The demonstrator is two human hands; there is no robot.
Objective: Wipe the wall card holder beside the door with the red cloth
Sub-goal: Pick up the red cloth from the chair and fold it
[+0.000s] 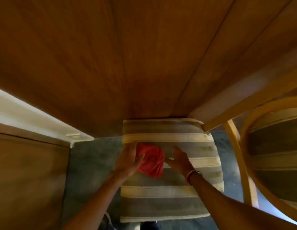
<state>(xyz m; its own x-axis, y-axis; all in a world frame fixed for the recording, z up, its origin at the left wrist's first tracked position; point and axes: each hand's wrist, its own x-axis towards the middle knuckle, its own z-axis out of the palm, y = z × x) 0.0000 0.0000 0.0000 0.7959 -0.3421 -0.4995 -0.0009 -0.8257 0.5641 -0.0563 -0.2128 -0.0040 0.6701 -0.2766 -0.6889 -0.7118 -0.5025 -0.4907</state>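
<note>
A crumpled red cloth lies on the striped seat cushion of a chair, below the edge of a wooden table. My left hand rests against the cloth's left side with its fingers over the fabric. My right hand hovers just right of the cloth, fingers spread and pointing toward it, with a bracelet on the wrist. The picture is blurred, so I cannot tell whether the left hand grips the cloth. No wall card holder or door shows in this view.
A large brown wooden tabletop fills the upper picture. A second wooden chair with a curved frame stands at the right. A wooden cabinet with a white ledge is at the left. Grey-green carpet covers the floor.
</note>
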